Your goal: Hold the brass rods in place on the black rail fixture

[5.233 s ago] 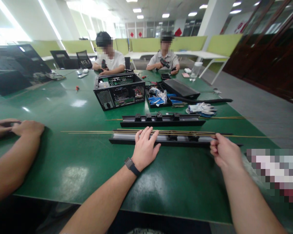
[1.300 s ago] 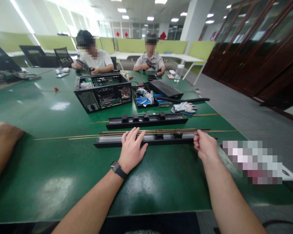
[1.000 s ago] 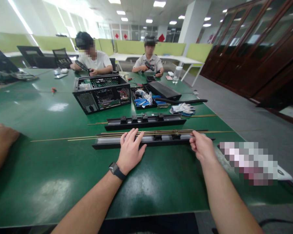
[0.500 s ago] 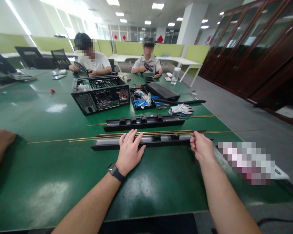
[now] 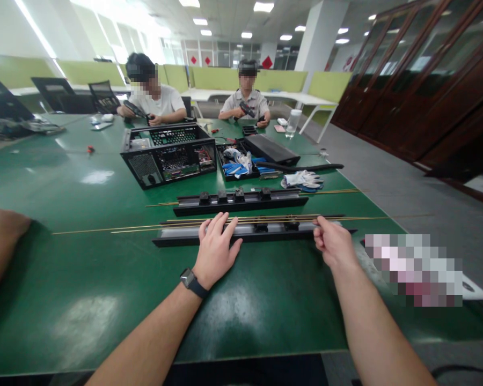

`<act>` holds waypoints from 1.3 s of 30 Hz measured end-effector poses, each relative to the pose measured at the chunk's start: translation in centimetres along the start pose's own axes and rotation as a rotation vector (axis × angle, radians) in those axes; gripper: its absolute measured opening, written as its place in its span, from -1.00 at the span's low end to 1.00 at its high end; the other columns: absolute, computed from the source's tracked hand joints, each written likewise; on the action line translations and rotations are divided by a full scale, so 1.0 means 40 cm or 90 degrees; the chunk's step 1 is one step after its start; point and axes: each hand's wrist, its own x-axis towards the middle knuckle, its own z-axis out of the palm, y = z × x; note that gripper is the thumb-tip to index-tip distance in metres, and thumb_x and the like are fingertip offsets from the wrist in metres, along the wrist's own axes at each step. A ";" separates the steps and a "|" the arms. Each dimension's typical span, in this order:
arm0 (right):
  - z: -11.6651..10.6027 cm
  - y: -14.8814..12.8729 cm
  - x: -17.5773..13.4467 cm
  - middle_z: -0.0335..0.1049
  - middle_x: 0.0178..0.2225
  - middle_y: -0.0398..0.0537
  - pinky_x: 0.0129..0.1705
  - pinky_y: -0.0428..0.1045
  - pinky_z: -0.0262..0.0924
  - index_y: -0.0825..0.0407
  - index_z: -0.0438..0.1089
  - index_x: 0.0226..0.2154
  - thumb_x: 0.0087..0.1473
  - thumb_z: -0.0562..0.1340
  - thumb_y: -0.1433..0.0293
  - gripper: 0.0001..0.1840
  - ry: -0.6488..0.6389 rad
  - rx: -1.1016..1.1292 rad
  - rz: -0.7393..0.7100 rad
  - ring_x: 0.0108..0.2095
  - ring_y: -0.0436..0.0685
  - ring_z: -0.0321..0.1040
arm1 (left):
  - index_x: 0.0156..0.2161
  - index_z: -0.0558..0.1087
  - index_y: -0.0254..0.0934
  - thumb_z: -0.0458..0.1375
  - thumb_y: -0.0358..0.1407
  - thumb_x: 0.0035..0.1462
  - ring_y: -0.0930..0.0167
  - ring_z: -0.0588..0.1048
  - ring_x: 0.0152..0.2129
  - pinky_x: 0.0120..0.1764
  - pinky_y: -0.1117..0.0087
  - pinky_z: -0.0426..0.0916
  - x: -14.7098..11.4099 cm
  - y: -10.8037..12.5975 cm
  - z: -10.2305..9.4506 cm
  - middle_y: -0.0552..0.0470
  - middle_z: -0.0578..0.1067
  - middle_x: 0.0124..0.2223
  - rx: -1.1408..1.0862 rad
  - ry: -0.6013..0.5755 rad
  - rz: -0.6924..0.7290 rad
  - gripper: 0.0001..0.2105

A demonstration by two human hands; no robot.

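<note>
A black channel-shaped rail [image 5: 181, 234] with a pale inner strip lies across the table before me. On it sit black blocks [image 5: 261, 224], and several thin brass-coloured rods [image 5: 137, 229] run along its length past both ends. My left hand [image 5: 217, 244] rests over the rods and rail, fingers spread; a watch [image 5: 188, 277] is on that wrist. At the rail's right part, my right hand [image 5: 332, 241] is closed in a pinch on a thin rod. A second, similar rail [image 5: 241, 207] with black blocks lies just behind.
Behind the rails stand an open computer case [image 5: 169, 158], a tray [image 5: 247, 176] with gloves, a black box [image 5: 270, 149] and white gloves [image 5: 302, 180]. Another person's arm [image 5: 2, 246] reaches in at left. Two people [image 5: 161, 107] sit across the green table [image 5: 104, 300]. A blurred-out item [image 5: 418, 271] lies right.
My right hand has shifted slightly left relative to the rail, and one rod's left end sits a little further left. My left hand stays in place. The view has moved slightly.
</note>
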 end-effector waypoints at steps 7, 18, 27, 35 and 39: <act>0.008 0.003 -0.011 0.29 -0.70 -0.18 -0.81 -0.22 -0.25 0.13 0.47 -0.39 -0.05 0.47 0.17 -0.63 -0.078 -0.014 0.028 -0.80 -0.13 0.01 | 0.27 0.36 -0.20 0.17 -0.21 0.31 0.12 0.27 0.32 0.32 -0.02 0.05 0.000 -0.001 0.000 -0.21 0.38 0.32 0.004 -0.007 0.002 -0.55; -0.002 0.006 0.004 0.30 -0.69 -0.19 -0.81 -0.22 -0.25 0.10 0.46 -0.42 -0.05 0.45 0.19 -0.68 -0.026 -0.007 0.008 -0.79 -0.13 0.01 | 0.26 0.38 -0.18 0.20 -0.22 0.28 0.10 0.28 0.31 0.31 -0.04 0.08 0.001 -0.002 0.002 -0.21 0.39 0.31 -0.007 0.006 0.003 -0.54; 0.011 0.007 -0.010 0.28 -0.69 -0.18 -0.79 -0.22 -0.25 0.14 0.49 -0.39 -0.04 0.45 0.15 -0.62 -0.087 -0.028 0.030 -0.79 -0.13 0.01 | 0.27 0.36 -0.18 0.19 -0.22 0.30 0.11 0.28 0.32 0.32 -0.03 0.07 0.001 -0.002 0.004 -0.21 0.38 0.32 -0.008 0.003 0.001 -0.54; 0.001 0.009 0.000 0.29 -0.69 -0.19 -0.80 -0.21 -0.25 0.12 0.47 -0.41 -0.06 0.46 0.17 -0.64 -0.057 -0.008 0.015 -0.79 -0.13 0.01 | 0.27 0.37 -0.19 0.19 -0.22 0.30 0.12 0.27 0.32 0.32 -0.03 0.06 0.001 -0.002 0.000 -0.21 0.38 0.32 -0.008 -0.001 0.001 -0.54; 0.003 0.011 -0.003 0.29 -0.69 -0.19 -0.79 -0.22 -0.25 0.14 0.50 -0.39 -0.09 0.49 0.14 -0.60 -0.094 -0.021 0.022 -0.79 -0.14 0.01 | 0.27 0.37 -0.19 0.19 -0.22 0.29 0.12 0.28 0.31 0.32 -0.03 0.07 0.000 -0.002 0.002 -0.21 0.38 0.31 -0.009 0.002 0.000 -0.54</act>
